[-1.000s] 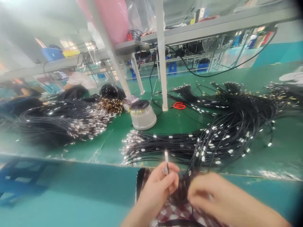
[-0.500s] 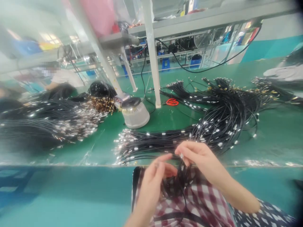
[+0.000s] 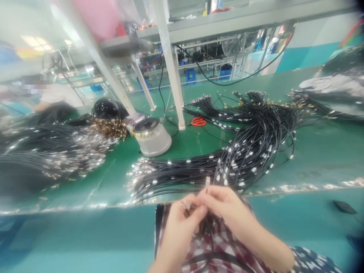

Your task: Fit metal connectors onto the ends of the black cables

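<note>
In the head view, my left hand (image 3: 183,214) and my right hand (image 3: 227,206) meet in front of my checked apron (image 3: 233,242), fingertips touching. Both are closed in a pinch on a thin black cable (image 3: 209,223), whose loops hang bunched below the fingers. A small white label (image 3: 208,181) sticks up above my right fingertips. Exactly where each finger grips is hidden. Just beyond my hands, a long bundle of black cables (image 3: 182,170) with white labels and pale ends lies on the green table (image 3: 187,142).
Behind the bundle stands a white round container (image 3: 155,143) with a dark top. Red-handled scissors (image 3: 198,121) lie near a white post (image 3: 173,76). More cable piles (image 3: 57,140) spread at the left, where a person (image 3: 58,93) sits. White cloth (image 3: 335,85) lies at the right.
My left hand has closed from spread fingers and come together with my right hand over the cable. The white label now points upward. The whole view has shifted slightly.
</note>
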Available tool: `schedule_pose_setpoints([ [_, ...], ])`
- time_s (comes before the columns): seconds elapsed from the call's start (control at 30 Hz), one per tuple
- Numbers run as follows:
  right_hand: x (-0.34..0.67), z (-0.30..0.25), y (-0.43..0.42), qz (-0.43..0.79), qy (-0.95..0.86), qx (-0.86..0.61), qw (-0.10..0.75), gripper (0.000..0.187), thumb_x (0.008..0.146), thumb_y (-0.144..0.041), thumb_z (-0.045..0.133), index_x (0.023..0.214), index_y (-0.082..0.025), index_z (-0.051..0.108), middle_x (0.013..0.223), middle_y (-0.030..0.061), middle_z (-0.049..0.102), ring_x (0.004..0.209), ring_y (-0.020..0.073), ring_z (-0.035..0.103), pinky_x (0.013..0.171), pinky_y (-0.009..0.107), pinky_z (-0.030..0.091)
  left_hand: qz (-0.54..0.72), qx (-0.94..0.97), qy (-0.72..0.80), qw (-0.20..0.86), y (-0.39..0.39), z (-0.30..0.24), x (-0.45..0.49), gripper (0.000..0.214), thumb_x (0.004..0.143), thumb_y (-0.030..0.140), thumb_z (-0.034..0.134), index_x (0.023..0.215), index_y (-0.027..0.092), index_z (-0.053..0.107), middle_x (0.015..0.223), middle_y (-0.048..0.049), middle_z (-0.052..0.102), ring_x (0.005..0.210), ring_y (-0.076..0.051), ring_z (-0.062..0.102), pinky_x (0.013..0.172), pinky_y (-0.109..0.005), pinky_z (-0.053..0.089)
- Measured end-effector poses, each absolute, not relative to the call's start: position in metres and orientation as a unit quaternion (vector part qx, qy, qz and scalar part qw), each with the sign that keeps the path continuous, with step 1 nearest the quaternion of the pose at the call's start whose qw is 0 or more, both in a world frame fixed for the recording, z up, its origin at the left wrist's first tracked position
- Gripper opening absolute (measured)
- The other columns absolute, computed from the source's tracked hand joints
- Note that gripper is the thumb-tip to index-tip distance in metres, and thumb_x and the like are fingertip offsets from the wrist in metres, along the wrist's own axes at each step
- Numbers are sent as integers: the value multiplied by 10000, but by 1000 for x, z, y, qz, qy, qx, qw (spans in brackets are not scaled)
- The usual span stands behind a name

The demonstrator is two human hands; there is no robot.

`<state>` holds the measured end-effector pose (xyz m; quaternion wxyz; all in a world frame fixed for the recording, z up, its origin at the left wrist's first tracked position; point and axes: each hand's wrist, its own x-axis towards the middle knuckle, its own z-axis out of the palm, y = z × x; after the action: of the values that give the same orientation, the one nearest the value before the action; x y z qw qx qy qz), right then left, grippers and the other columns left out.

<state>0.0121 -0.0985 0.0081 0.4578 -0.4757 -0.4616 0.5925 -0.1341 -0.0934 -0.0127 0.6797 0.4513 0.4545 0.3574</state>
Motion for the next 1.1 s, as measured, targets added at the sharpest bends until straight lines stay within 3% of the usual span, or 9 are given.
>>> schedule_pose_setpoints([
  [0.1,15,3,-101,536,-526,-506,424,206,750,-349,718,813,-156,683,719,-14,518,597,96,411,535,228,335,356,434,451,693,-95,-16,-138,353,711,472,758,735,141,637,497,94,303,439,-41,166,428,-222,116],
  [0.2,24,9,-95,516,-541,-516,417,278,767,-318,705,1014,-193,674,727,-27,505,575,95,395,520,227,335,362,428,451,694,-96,-17,-139,337,710,448,766,690,144,623,507,79,359,432,-33,190,432,-218,123],
  [0.4,32,24,-83,444,-592,-484,466,219,877,-317,586,741,-180,689,803,26,585,750,143,533,640,254,408,384,435,432,690,-92,-10,-138,391,704,427,774,1012,213,663,716,48,460,472,-38,266,428,-203,191],
  [0.57,31,25,-87,470,-571,-512,438,215,872,-290,602,697,-168,632,683,-10,570,586,95,521,548,213,403,371,499,445,644,-88,-10,-137,277,763,372,722,652,154,592,641,37,448,521,-73,335,480,-232,241],
  [0.63,35,27,-89,494,-530,-512,462,221,896,-325,573,752,-164,621,671,-14,597,504,74,522,496,197,398,356,508,447,644,-87,-10,-137,256,737,328,742,628,146,597,650,25,476,541,-83,345,491,-239,249],
  [0.73,44,30,-89,475,-471,-509,542,246,923,-378,538,802,-170,591,731,-1,655,472,56,529,466,173,389,331,515,456,645,-85,-10,-139,164,692,259,767,771,134,695,656,23,483,573,-98,376,523,-239,288],
  [0.8,46,31,-89,464,-466,-505,558,240,925,-379,533,811,-175,585,698,-15,640,459,47,501,463,162,386,323,505,455,659,-84,-9,-140,289,686,232,766,955,144,706,705,19,496,624,-113,422,576,-240,340],
  [1.0,31,30,-87,502,-572,-524,382,149,819,-265,647,952,-201,665,731,-11,640,581,105,556,548,213,447,318,502,363,718,-82,-3,-131,428,641,179,813,1038,176,656,907,-25,590,796,-165,513,692,-270,402],
  [1.1,26,34,-81,440,-636,-525,356,69,804,-209,647,838,-214,707,783,-5,643,670,127,570,597,229,450,356,479,335,729,-84,2,-126,478,675,167,802,1124,203,643,1055,-58,636,988,-222,549,816,-298,429],
])
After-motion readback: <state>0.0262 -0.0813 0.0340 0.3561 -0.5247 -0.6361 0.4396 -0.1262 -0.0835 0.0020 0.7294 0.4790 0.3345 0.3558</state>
